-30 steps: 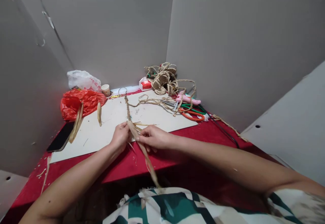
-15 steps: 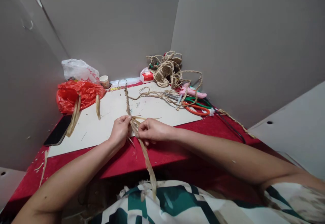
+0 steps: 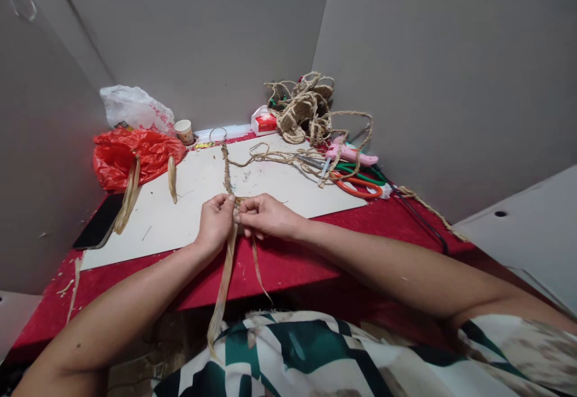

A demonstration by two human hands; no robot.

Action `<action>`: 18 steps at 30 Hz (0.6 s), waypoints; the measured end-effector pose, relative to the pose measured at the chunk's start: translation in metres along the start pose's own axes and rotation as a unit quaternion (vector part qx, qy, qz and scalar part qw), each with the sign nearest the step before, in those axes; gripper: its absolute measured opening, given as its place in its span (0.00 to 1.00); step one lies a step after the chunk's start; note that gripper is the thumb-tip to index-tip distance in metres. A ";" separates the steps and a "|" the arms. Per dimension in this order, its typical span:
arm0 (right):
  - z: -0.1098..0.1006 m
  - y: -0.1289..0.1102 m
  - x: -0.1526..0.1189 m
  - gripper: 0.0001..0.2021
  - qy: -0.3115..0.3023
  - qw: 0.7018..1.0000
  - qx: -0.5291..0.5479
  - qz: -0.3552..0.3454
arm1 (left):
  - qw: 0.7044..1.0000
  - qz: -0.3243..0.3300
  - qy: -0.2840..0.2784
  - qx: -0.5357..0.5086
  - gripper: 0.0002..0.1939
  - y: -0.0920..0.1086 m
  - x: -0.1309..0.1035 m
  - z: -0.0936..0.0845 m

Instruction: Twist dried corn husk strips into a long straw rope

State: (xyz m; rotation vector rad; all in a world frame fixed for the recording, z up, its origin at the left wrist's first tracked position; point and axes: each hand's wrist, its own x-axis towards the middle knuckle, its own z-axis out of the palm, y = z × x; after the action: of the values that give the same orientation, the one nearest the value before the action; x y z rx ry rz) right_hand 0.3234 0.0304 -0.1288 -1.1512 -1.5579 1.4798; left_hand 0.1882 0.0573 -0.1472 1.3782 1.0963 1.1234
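Both hands pinch tight on the braid (image 3: 226,172), left hand (image 3: 214,221) and right hand (image 3: 265,215) knuckle to knuckle at the near edge of the white board (image 3: 279,193) on the red desk (image 3: 288,268). Loose straw strips (image 3: 223,286) dangle from the grip down over the desk edge toward the lap. Beyond the fingers, the braid runs straight up the board to a metal ring (image 3: 217,135). Further back lie orange scissors (image 3: 356,185), a pink glue gun (image 3: 349,154) and a tangle of twine (image 3: 302,112). Off left sit a red bag (image 3: 130,155) and a paper cup (image 3: 184,131).
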 end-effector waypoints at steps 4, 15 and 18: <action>0.002 0.001 -0.002 0.08 0.006 1.000 -0.003 -0.015 | 1.000 0.009 -0.002 0.012 0.12 -0.003 0.002 0.000; 0.000 0.008 0.003 0.07 0.136 0.983 -0.060 -0.104 | 1.000 0.014 0.015 -0.019 0.11 -0.001 0.002 0.003; -0.006 -0.002 -0.005 0.04 0.176 0.975 -0.011 -0.136 | 0.999 -0.015 0.024 -0.039 0.11 0.002 -0.001 0.003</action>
State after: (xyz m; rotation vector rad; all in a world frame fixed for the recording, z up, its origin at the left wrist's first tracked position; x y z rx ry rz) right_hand 0.3303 0.0279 -0.1257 -1.0914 -1.4200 1.0192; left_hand 0.1909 0.0561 -0.1450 1.2756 1.0923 1.1695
